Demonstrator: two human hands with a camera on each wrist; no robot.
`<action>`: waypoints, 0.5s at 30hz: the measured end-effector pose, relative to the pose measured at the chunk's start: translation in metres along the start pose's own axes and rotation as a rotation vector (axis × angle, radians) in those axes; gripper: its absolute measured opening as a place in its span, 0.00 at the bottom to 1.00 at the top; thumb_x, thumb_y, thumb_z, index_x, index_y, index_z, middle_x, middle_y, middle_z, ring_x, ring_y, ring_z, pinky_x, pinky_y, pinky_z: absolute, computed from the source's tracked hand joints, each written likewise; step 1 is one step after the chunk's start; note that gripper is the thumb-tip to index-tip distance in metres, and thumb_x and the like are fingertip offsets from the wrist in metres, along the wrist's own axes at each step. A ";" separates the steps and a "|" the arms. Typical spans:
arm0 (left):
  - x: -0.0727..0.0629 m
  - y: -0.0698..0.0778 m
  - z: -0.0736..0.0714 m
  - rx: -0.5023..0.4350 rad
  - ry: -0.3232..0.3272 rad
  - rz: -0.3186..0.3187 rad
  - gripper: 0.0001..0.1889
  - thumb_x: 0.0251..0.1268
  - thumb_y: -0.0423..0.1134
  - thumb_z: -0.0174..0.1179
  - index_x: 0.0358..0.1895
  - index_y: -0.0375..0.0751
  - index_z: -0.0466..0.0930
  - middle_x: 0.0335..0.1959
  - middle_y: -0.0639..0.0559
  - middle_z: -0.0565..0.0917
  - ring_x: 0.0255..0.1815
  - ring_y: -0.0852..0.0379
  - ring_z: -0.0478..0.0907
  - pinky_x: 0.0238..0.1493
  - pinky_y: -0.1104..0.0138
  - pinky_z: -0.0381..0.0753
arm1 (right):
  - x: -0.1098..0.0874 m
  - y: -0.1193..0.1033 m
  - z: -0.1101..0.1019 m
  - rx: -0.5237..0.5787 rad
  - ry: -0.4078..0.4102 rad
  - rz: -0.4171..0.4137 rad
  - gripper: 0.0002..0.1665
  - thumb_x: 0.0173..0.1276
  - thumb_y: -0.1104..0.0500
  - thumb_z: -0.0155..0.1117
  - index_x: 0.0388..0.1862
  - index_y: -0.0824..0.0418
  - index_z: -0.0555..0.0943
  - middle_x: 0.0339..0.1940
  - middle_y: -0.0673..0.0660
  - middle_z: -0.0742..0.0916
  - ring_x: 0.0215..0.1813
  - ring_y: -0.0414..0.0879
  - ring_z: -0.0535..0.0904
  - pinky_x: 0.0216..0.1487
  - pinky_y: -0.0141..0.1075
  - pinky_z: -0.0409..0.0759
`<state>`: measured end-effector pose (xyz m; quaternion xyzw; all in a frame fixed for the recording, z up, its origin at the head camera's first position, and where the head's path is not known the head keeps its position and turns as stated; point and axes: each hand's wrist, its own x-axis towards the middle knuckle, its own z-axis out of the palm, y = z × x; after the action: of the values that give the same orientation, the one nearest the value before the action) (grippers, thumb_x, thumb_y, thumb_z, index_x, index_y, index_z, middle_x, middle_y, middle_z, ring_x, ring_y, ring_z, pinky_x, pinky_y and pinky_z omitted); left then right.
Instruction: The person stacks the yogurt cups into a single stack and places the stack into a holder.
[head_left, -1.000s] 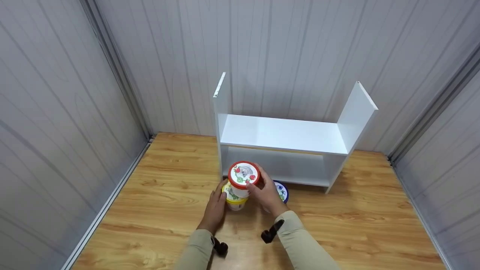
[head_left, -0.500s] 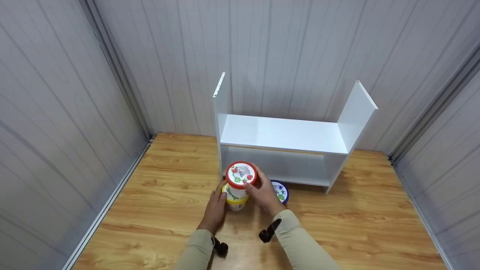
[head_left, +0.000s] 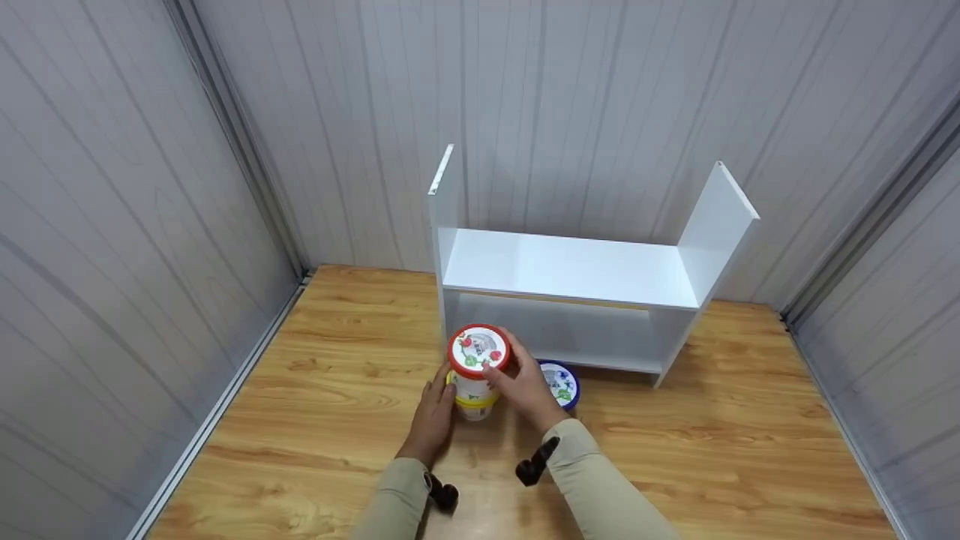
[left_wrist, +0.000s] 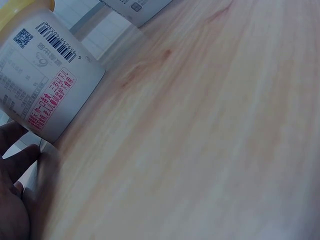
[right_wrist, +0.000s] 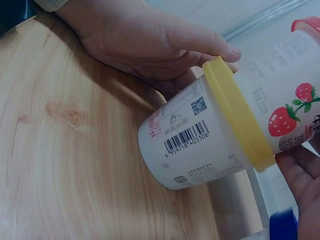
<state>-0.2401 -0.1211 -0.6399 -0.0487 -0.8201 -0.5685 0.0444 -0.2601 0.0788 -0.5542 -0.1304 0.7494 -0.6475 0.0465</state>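
A white tub with a yellow lid (head_left: 475, 412) stands on the wooden surface in front of the shelf. My left hand (head_left: 432, 416) holds it from the left; in the right wrist view the thumb touches the lid's edge and the fingers go behind the tub. On top of that lid rests a tub with a red lid (head_left: 478, 351), strawberries printed on its side (right_wrist: 282, 121). My right hand (head_left: 531, 386) grips this upper tub from the right, thumb on the lid's front edge. Just right stands a blue-lidded tub (head_left: 561, 385), partly hidden by the right hand.
A white two-tier shelf (head_left: 570, 266) with upright side panels stands behind the tubs, near the back wall (head_left: 555, 97). Wooden surface (head_left: 337, 435) extends to both sides. Pale walls rise on the left and right.
My right hand has moved the red-lidded tub slightly left and down, so it covers more of the yellow lid. The left hand and the blue-lidded tub have stayed in place.
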 end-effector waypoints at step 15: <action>0.000 -0.001 0.001 -0.011 -0.007 -0.073 0.34 0.80 0.64 0.36 0.82 0.57 0.53 0.80 0.48 0.59 0.82 0.34 0.42 0.76 0.34 0.41 | 0.001 0.001 0.001 -0.025 -0.017 0.034 0.56 0.65 0.37 0.71 0.84 0.49 0.54 0.79 0.57 0.66 0.76 0.54 0.65 0.74 0.49 0.67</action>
<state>-0.2406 -0.1202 -0.6415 -0.0208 -0.8183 -0.5741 0.0205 -0.2608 0.0773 -0.5554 -0.1238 0.7591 -0.6361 0.0619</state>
